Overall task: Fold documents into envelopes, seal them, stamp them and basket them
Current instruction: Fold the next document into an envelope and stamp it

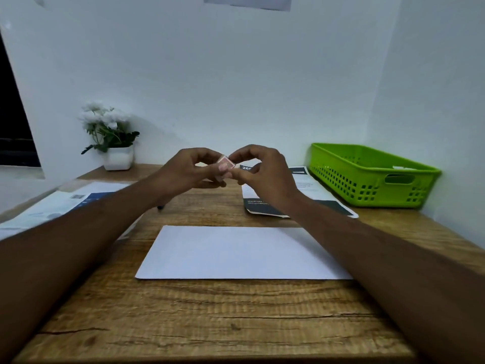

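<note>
Pinching one stamp, apparently — left hand, right hand grip it; one envelope.

This looks like a small office corner or home desk. A wooden desk stands pushed into the angle of two plain white walls. On it lie printed sheets, a white envelope and a green plastic basket, with a potted plant of white flowers at the back left.
</note>
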